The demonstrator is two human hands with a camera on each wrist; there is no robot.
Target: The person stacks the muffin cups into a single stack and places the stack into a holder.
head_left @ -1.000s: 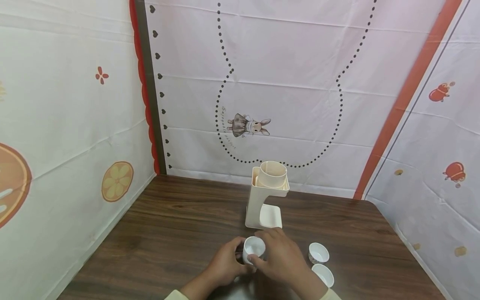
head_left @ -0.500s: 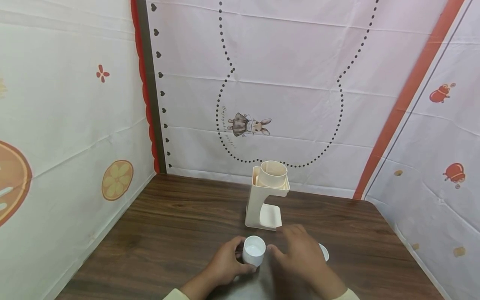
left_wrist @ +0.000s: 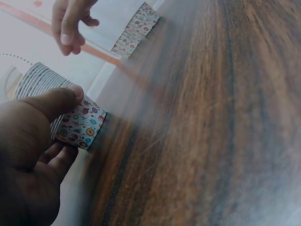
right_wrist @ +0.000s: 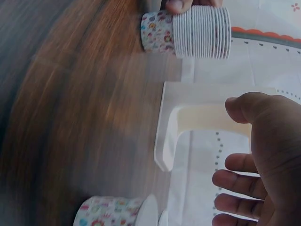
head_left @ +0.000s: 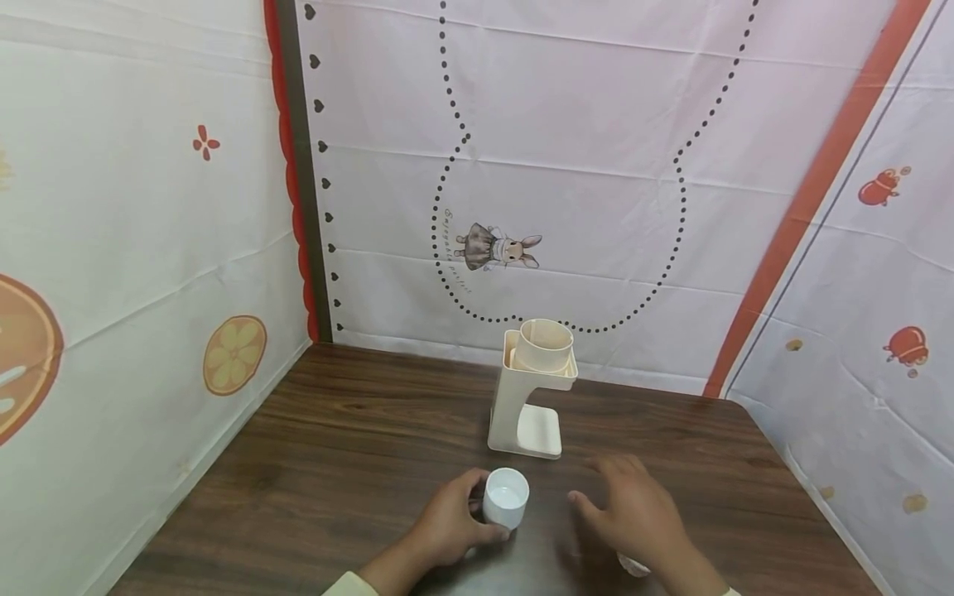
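Note:
My left hand [head_left: 450, 520] grips a nested stack of small paper cups [head_left: 506, 507], thumb on one side and fingers on the other. The stack stands upright on the table, white inside; in the left wrist view its lowest cup [left_wrist: 81, 126] shows a colourful floral print. To the right, my right hand [head_left: 635, 511] hovers empty with fingers spread and apart. Beneath it a loose paper cup [head_left: 633, 566] is mostly covered in the head view. The right wrist view shows a printed cup [right_wrist: 109, 212] and a second white rim at its edge.
Behind the hands stands a cream cup holder [head_left: 508, 410] with a round tube [head_left: 546, 352] on top and a flat base. The dark wooden table [head_left: 358, 447] is bounded by white printed cloth [head_left: 596, 215] at the back and on both sides.
My right hand has let go of the cup stack and moved right, over the loose cups, covering most of them. The left hand still holds the stack in the same place.

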